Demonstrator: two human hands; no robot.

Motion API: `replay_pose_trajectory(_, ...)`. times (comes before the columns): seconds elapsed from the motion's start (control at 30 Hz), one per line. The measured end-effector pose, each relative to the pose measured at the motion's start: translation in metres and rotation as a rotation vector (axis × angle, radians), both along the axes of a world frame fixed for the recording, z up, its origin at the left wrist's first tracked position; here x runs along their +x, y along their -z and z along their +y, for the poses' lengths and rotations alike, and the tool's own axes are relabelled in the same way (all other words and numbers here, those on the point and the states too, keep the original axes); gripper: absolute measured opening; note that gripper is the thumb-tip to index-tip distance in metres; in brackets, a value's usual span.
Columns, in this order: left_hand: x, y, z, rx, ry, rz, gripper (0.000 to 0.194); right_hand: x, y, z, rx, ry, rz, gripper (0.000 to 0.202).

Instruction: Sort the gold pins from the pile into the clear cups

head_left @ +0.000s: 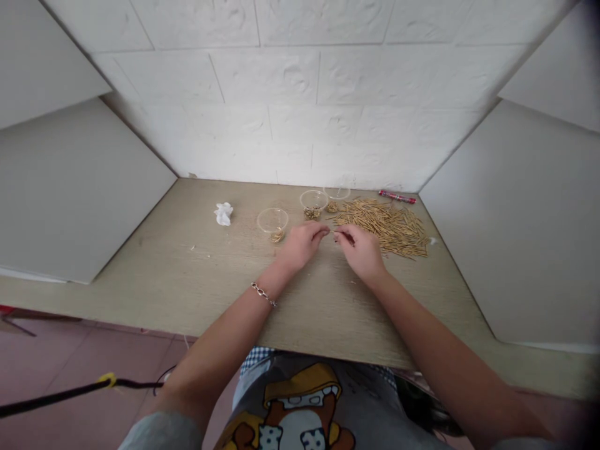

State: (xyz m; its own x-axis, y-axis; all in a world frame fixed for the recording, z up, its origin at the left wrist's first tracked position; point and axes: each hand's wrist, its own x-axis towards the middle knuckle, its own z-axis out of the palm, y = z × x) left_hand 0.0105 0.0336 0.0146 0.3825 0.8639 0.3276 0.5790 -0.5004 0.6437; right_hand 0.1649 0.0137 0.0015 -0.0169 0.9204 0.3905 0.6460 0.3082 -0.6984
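Handwork over the surface (164, 262): your right hand (366, 253) pinches a thin gold stick (332, 232); left hand (300, 242) fingertips bunched near its tip, can't tell if gripping. Probably needs steady alignment.

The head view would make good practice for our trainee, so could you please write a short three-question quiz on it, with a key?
1. True or false: the red tube lies closer to the white wall than the right hand does.

2. Which of these is nearest to the right hand?
A. the crumpled white tissue
B. the pile of thin gold-coloured sticks
C. the red tube

3. Fill in the blank: the chain bracelet is worn on the person's ____ wrist.

Key: 1. true; 2. B; 3. left
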Motion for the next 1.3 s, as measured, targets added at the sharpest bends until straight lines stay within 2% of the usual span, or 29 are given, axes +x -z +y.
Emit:
replay_pose_trajectory(0.43, 0.0003, -0.0041, -0.0016, -0.035, -0.015, -0.03, 0.019, 0.0017, -0.0011, 0.0012, 0.002, -0.052, 0.056, 0.019)
replay_pose_trajectory(0.7, 0.0034, -0.0056, -0.002, -0.162, -0.063, -0.06, 0.019, 0.0003, -0.0006, 0.0008, -0.088, -0.054, 0.155, 0.018)
replay_pose_trajectory(0.97, 0.0064, -0.0003, 0.0002, -0.313, -0.046, -0.238, 0.018, 0.0, 0.0054, 0.0045, -0.162, -0.09, 0.329, 0.017)
replay_pose_trajectory(1.13, 0.0075, 0.003, 0.0015, -0.361, -0.02, -0.317, 0.019, 0.0012, 0.0047, 0.0049, -0.142, -0.086, 0.284, 0.018)
replay_pose_trajectory(1.3, 0.0079, 0.0008, -0.0012, -0.327, -0.085, -0.241, 0.019, 0.0011, -0.0014, 0.0025, -0.122, -0.058, 0.179, 0.017)
